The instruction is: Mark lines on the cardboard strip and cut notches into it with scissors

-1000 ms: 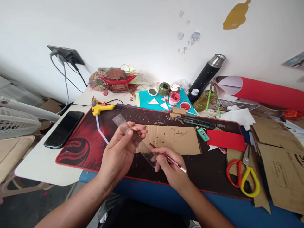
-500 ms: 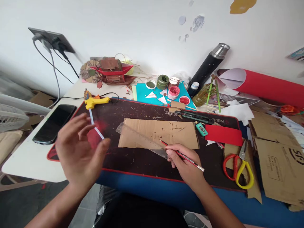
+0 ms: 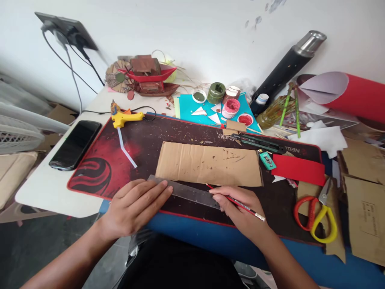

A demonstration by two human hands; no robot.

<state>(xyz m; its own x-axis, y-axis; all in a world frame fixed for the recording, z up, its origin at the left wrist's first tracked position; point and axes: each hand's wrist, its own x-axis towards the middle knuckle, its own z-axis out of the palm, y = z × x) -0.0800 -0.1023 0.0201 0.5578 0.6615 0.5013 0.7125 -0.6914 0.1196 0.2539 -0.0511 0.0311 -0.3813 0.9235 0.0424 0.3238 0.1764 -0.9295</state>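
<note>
A clear ruler [image 3: 189, 193] lies slanted just below the near edge of a brown cardboard strip [image 3: 207, 164]. My left hand [image 3: 135, 204] is closed over the ruler's left end, fingers together on top; its thumb is hidden. In my right hand [image 3: 240, 206] is a red-and-black pencil [image 3: 240, 203], its point aimed up-left near the cardboard's lower edge. The fingertips of this hand are also at the ruler's right end. Brown specks and a faint mark show on the cardboard.
On the dark mat [image 3: 144, 140] are a yellow glue gun [image 3: 128, 117], a green utility knife [image 3: 261, 143], a teal eraser-like block [image 3: 267, 160], red paper [image 3: 297, 168] and scissors [image 3: 317, 212]. Open paint jars [image 3: 231, 107] and a black flask [image 3: 288, 66] stand behind; a phone [image 3: 75, 144] lies left.
My left hand has come down from the air onto the ruler. The ruler has slid off the cardboard toward me. My right hand still holds the pencil.
</note>
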